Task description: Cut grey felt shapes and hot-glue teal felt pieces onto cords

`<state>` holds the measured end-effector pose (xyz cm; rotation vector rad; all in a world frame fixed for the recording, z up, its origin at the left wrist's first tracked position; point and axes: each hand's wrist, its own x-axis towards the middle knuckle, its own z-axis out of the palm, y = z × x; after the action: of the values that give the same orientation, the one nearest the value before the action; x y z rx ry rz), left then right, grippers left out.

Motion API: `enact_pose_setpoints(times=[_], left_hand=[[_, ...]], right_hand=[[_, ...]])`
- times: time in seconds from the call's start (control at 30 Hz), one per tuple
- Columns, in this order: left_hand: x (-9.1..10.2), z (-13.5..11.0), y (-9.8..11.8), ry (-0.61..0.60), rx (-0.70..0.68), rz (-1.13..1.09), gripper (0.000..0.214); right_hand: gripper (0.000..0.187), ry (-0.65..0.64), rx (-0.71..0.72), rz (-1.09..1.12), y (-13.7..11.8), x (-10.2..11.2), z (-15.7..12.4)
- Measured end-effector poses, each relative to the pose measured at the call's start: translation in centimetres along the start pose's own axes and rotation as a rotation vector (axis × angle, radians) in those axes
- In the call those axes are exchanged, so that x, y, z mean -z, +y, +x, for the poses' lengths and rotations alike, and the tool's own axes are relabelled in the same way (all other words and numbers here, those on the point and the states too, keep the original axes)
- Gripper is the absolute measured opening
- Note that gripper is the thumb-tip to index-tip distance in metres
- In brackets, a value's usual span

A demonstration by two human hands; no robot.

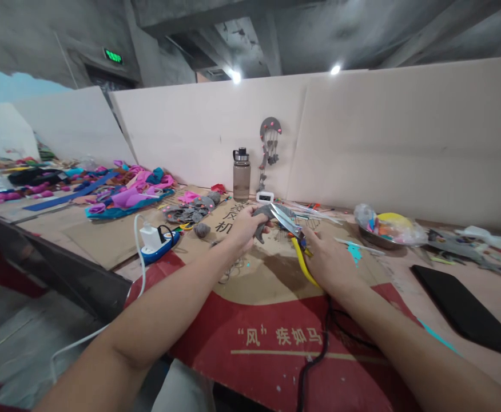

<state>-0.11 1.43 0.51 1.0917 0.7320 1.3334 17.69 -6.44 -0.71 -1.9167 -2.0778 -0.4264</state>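
Note:
My left hand [247, 230] is closed on a piece of grey felt [262, 224], pinched between thumb and fingers above the cardboard. In my right hand [325, 256] is a pair of scissors [285, 220], its bright metal blades pointing up and left against the felt. A curved yellow handle [302, 264] shows below the right hand; whether it belongs to the scissors I cannot tell. Left of my hands lie a pile of grey felt pieces [193, 209] and a ball of grey yarn [202, 230].
A red and tan cardboard sheet [271, 320] covers the table. Behind stand a bottle [242, 177] and a small digital clock [265, 197]. A blue power strip [160, 249] sits left; a bowl [379, 237] and a black tablet-like slab [460, 306] lie right. A black cord [314, 360] crosses the front.

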Motion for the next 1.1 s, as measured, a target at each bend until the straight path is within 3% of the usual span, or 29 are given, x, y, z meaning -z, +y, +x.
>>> enact_pose_setpoints(times=[0.33, 1.1], left_hand=[[-0.2, -0.2, -0.1, -0.037, 0.054, 0.047, 0.012], [0.1, 0.0, -1.3, -0.073, -0.051, 0.116, 0.016]], right_hand=[[0.035, 0.013, -0.016, -0.109, 0.0, -0.1, -0.2], [0.033, -0.047, -0.009, -0.102, -0.4, 0.4, -0.2]])
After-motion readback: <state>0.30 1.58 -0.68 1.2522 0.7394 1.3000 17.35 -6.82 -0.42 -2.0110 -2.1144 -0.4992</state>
